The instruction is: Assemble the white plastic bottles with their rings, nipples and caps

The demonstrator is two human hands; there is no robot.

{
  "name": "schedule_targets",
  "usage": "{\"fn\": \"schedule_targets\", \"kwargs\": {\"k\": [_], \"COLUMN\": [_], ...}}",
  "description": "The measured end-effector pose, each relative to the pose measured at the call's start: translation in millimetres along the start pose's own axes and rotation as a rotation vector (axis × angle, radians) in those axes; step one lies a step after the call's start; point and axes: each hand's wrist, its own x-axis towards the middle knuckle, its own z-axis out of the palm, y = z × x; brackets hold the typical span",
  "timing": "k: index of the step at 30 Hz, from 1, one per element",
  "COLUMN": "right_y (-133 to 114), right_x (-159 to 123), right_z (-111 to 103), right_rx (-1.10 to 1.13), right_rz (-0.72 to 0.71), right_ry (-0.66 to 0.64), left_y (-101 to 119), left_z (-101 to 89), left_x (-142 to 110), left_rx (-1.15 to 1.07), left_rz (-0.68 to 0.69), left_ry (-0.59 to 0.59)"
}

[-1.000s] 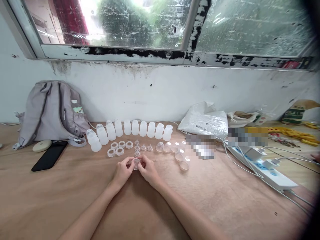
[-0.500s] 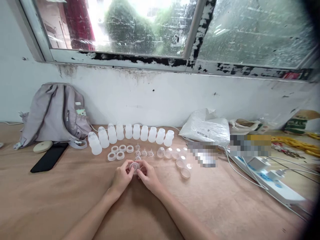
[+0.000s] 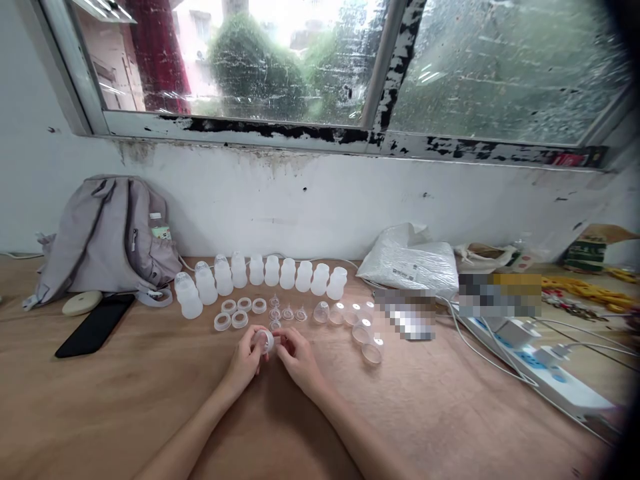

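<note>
In my left hand is a translucent white bottle collar ring, tilted so that its opening turns toward the right. Fingers and thumb close around its left side. My right hand is just right of the ring with bent, closed fingers; whatever they pinch is too small to make out. Directly beyond the hands stand several clear bottle nipples. More collar rings lie flat to the left of these. Several clear dome caps sit to the right in a bent row.
A curved row of frosted baby bottles stands near the wall, the leftmost ones capped. At left are a grey backpack, a black phone and a round cream object. A plastic parcel and a corded power strip are at right.
The ring between my hands has turned from facing up to facing right, and it now rests in my left hand. My right fingers have drawn slightly away from it.
</note>
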Motion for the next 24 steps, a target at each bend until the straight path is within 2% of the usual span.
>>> {"fn": "schedule_targets", "kwargs": {"k": [2, 5, 10, 17, 20, 24], "right_y": [-1.4, -2.4, -1.0, 3.1, 1.8, -8.4], "right_x": [-0.7, -1.2, -1.4, -6.0, -9.6, -16.8], "right_z": [0.9, 2.5, 5.1, 6.7, 8.7, 13.6], "right_rx": [-0.074, -0.110, -0.139, -0.290, -0.332, -0.331], "right_rz": [-0.067, -0.085, -0.082, -0.122, -0.157, -0.216], "right_ry": [0.004, -0.003, -0.108, -0.250, -0.250, -0.257], "left_y": [-0.4, 3.2, 10.7, 17.8, 17.7, 14.6], "left_z": [-0.2, -3.2, -8.8, -4.3, -3.3, -6.1], "left_x": [1.2, 2.9, 3.2, -5.1, -5.8, -3.3], "left_rx": [-0.066, -0.140, -0.213, 0.116, 0.217, 0.203], "left_rz": [-0.008, -0.069, -0.129, 0.127, 0.135, 0.123], "left_ry": [-0.026, -0.070, -0.099, -0.003, 0.052, 0.077]}}
